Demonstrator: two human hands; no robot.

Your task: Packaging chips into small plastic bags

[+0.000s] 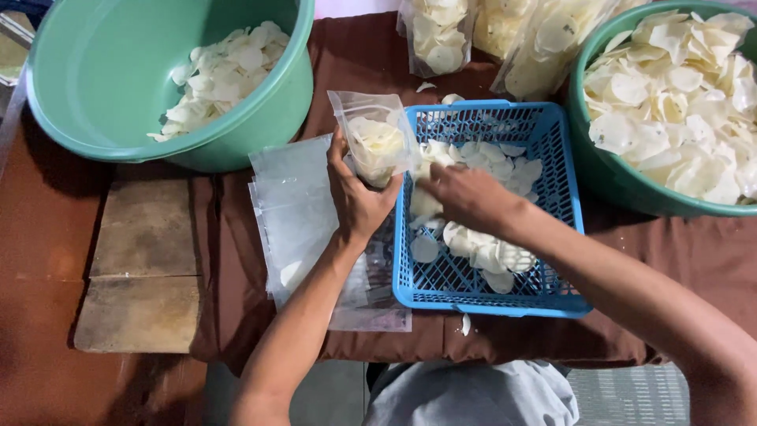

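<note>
Where brown cloth covers the table: small clear plastic bag (pixel 377 142), part-filled with pale round chips, upright, long axis vertical, mouth open upward, gripped by left hand (pixel 356 199) fingers beside blue plastic lattice basket (pixel 552 197); right hand (pixel 465 196) fingers curled onto loose chips (pixel 481 252) inside.

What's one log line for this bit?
left hand: holds chip bag | right hand: in blue basket, on chips

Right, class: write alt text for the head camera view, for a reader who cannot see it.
A left hand holds a clear bag part-filled with pale chips while the right hand reaches into a blue basket of chips. Two green basins of chips and a pile of empty bags stand around.
</note>
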